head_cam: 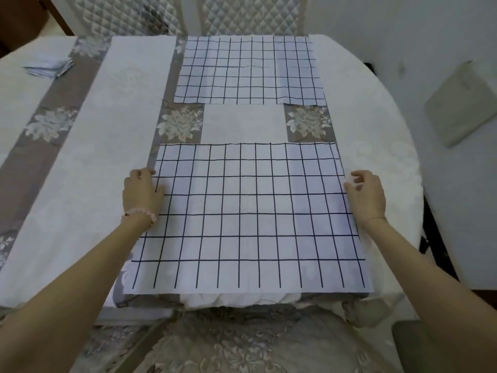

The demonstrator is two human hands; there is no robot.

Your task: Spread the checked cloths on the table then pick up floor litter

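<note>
Two white cloths with a dark blue grid lie flat on the table (113, 125). The near checked cloth (250, 216) reaches the table's front edge; the far checked cloth (248, 70) lies at the back edge, with a bare gap between them. My left hand (142, 192) rests on the near cloth's left edge, fingers curled at the border. At the same cloth's right edge is my right hand (367, 195), its fingers loosely bent and holding nothing.
A stack of folded checked cloths (49, 67) sits at the table's far left. Quilted chair backs (242, 14) stand behind the table, and a patterned chair seat (242, 343) is just below me. A pale cushion (462, 103) lies on the floor to the right.
</note>
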